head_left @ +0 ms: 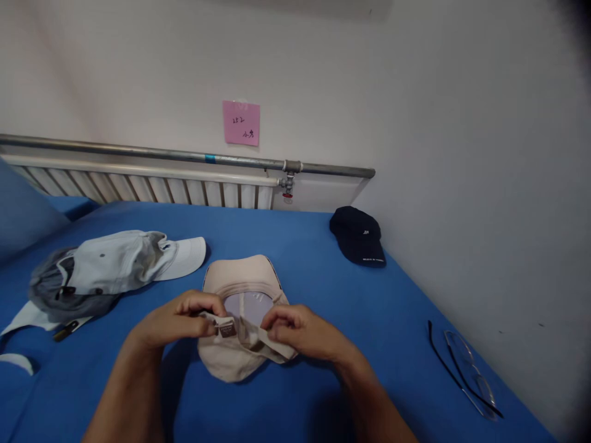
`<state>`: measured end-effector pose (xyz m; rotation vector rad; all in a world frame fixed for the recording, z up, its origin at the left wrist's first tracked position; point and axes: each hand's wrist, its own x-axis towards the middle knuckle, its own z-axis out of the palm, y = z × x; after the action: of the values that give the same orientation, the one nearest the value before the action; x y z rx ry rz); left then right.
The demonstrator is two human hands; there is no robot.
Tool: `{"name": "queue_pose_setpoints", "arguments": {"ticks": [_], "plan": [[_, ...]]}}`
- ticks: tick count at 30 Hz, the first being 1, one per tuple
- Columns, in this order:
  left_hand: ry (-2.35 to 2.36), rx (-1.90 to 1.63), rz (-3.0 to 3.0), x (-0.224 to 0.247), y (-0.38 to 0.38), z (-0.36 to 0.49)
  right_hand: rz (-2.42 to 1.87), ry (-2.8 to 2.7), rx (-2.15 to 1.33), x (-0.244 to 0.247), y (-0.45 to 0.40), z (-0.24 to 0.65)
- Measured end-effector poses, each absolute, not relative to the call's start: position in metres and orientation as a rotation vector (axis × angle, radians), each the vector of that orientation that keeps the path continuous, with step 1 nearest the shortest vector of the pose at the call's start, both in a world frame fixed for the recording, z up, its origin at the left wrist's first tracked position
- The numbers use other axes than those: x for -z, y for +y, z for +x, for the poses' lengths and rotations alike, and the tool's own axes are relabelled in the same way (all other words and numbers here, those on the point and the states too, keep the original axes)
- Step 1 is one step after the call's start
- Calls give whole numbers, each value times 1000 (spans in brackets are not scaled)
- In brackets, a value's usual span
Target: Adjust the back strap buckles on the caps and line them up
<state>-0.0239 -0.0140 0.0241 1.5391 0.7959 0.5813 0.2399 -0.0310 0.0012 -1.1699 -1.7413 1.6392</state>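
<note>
On the blue sheet (309,264): one beige cap (242,274), mid-sheet, opening up; one black cap (354,231); one pair of glasses (464,369); stacked caps (117,261), two at least. Left hand (180,317) and right hand (307,332), wrists angled inward, each pinch a beige strap end.

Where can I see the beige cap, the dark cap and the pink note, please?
Beige cap (253,304), head view: inside of the crown.
Dark cap (354,227), head view: crown.
Pink note (241,124), head view: middle of the paper.
</note>
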Motion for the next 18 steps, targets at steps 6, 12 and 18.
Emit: {"name": "queue_pose_setpoints", "arguments": {"ticks": [6, 12, 18], "plan": [[759, -465, 1566, -26, -16, -11, -1200, -2024, -676, 27, -16, 225], [742, -463, 1604, -22, -15, -11, -1365, -2208, -375, 35, -12, 217], [627, -401, 1547, -25, -16, -17, -1479, -1629, -449, 36, 2, 225]]}}
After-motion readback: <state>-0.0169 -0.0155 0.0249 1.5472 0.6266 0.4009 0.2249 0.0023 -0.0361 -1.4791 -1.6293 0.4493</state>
